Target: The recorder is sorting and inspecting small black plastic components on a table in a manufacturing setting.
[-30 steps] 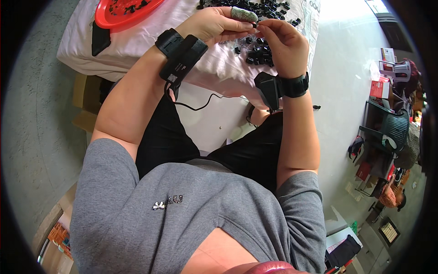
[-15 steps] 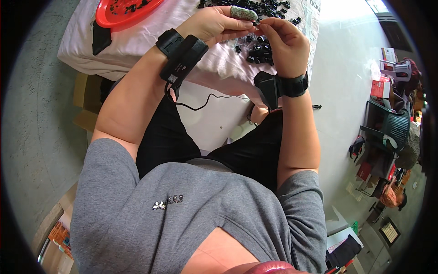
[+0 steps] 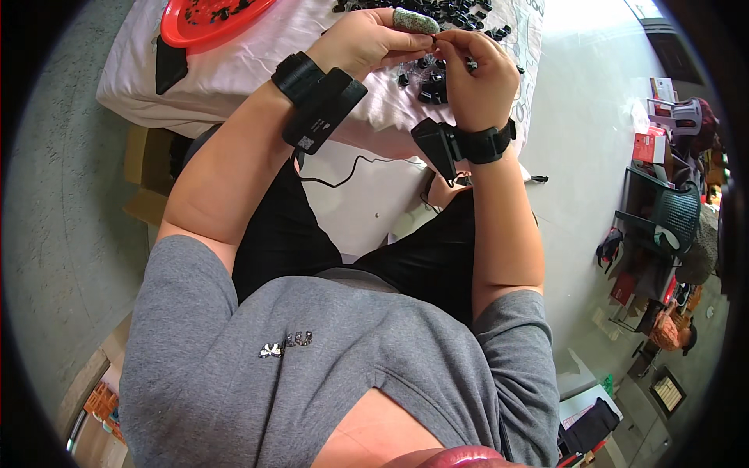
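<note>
My left hand (image 3: 367, 40) and my right hand (image 3: 482, 82) meet fingertip to fingertip over the far part of the table. A tiny black part (image 3: 434, 39) is pinched between them, mostly covered by the fingers. A speckled grey-green sleeve (image 3: 416, 21) covers one finger of my left hand. Small black cylindrical pieces (image 3: 434, 90) lie loose under and beside my right hand. More black pieces (image 3: 456, 11) are heaped just beyond my hands. What exactly the pinched part is, I cannot make out.
A red plastic basin (image 3: 181, 39) with small dark bits stands at the far left of the cloth-covered table (image 3: 226, 90). A black flat piece (image 3: 170, 66) lies beside it. Below is an open cardboard box (image 3: 144, 168). A cable (image 3: 343, 183) hangs from my left wrist device.
My right hand has turned slightly and shifted left, its wrist tilting inward. The left wrist has rolled a little. Both hands still pinch at the same spot.
</note>
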The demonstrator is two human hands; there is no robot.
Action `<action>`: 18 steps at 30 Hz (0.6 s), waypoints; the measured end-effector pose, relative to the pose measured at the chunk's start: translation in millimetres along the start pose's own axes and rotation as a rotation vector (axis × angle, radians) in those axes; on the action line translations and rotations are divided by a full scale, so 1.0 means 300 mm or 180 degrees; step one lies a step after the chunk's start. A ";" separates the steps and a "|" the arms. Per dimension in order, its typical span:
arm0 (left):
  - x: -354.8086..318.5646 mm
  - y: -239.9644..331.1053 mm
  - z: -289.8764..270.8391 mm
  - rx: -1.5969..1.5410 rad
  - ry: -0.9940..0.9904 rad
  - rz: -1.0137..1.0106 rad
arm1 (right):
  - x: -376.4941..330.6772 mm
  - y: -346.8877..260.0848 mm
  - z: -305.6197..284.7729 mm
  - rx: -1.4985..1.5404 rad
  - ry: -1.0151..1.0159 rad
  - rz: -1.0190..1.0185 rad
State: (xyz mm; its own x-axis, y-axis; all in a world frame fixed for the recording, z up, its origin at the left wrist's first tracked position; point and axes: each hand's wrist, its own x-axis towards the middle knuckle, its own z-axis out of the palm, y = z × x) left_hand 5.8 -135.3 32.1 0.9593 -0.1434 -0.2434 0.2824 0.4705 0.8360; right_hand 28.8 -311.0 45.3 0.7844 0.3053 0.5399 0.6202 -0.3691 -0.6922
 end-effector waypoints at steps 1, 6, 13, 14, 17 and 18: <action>0.003 0.000 -0.002 -0.0001 -0.0004 -0.0001 | 0.002 0.006 0.000 -0.0004 0.0001 0.0001; 0.012 0.019 -0.019 -0.0306 -0.0221 0.0045 | 0.032 -0.002 -0.038 0.0812 -0.0444 0.0862; 0.009 0.046 -0.076 -0.0267 0.0176 -0.0142 | -0.013 0.084 0.004 -0.1523 -0.1137 -0.0478; 0.005 0.049 -0.080 -0.0286 0.0167 -0.0151 | -0.009 0.083 0.015 -0.1408 -0.1281 -0.0225; -0.002 0.052 -0.082 -0.0284 0.0190 -0.0151 | 0.007 0.098 0.020 -0.1264 -0.1090 -0.0487; -0.004 0.053 -0.082 -0.0257 0.0216 -0.0140 | 0.013 0.098 0.016 -0.1186 -0.0959 -0.0642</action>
State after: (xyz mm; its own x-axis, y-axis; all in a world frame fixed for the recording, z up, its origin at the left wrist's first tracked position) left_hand 9.4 -106.3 33.5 0.9433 -0.1077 -0.3140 0.3213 0.5340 0.7820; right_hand 50.0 -316.6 24.6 0.6447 0.6214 0.4452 0.7638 -0.5477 -0.3416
